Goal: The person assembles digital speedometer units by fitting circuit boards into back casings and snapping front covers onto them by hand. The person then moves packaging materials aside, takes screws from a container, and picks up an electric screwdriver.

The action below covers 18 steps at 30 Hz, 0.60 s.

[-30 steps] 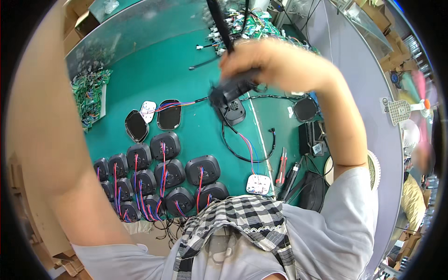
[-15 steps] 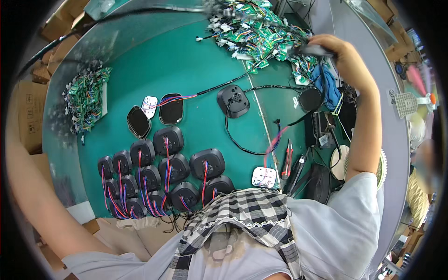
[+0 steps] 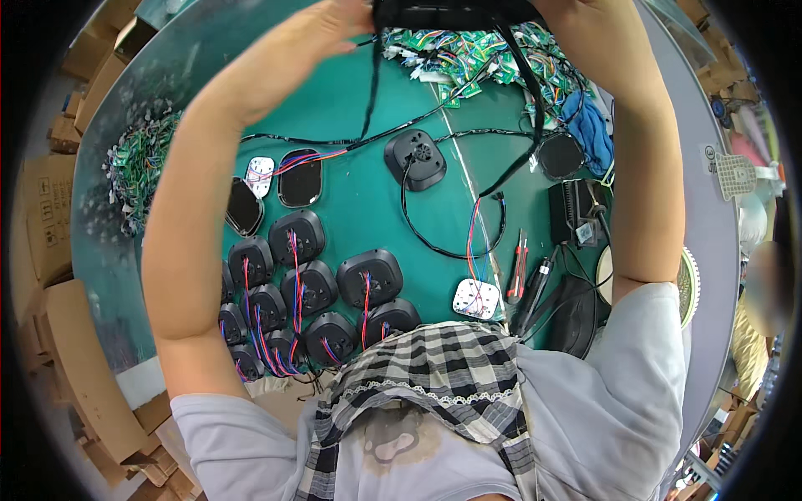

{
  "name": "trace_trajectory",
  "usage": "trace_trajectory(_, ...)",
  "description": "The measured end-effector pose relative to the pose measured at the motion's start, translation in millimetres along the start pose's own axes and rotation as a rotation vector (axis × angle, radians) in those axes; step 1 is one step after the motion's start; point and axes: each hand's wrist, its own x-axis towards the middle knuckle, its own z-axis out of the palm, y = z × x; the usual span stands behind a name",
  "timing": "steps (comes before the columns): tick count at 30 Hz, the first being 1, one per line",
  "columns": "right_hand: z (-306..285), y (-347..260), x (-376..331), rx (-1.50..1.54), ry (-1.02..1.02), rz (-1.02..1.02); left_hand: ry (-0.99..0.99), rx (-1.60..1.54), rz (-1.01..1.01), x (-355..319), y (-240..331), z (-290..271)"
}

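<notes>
A wide black object [image 3: 455, 15] with black cables is held up close at the top edge, partly cut off. My left hand [image 3: 338, 25] is closed at its left end, its fingertips partly cropped. At the other end my right hand [image 3: 576, 25] grips it, fingers mostly out of view. One cable [image 3: 535, 108] hangs down to coloured wires and a white circuit board [image 3: 476, 299]. Another hangs near the left hand. Below lies a black rounded housing [image 3: 416, 159] with a cable. Left of it are a second white board [image 3: 260, 177] and an open black shell [image 3: 300, 179].
Several black housings [image 3: 370, 278] with red and blue wires stand in rows at the near left. Green circuit boards [image 3: 468, 58] pile up at the back, more [image 3: 138, 175] at the left. On the right lie a blue cloth [image 3: 589, 134], red-handled tool [image 3: 518, 267] and black driver [image 3: 535, 292].
My left hand has come in from beyond the left edge to the top middle. My right hand has risen to the top edge. The black object and its cables are lifted nearer to me.
</notes>
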Motion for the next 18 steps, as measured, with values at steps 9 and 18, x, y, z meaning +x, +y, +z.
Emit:
trace_trajectory(9, 26, 57, -42, 0.218, -0.171, 0.149, 0.375, 0.101, 0.169, -26, -23, -62)
trace_trajectory(18, 100, 141, -175, 0.311, -0.39, 0.528, 1.191, -0.613, 0.28, -120, -72, -298)
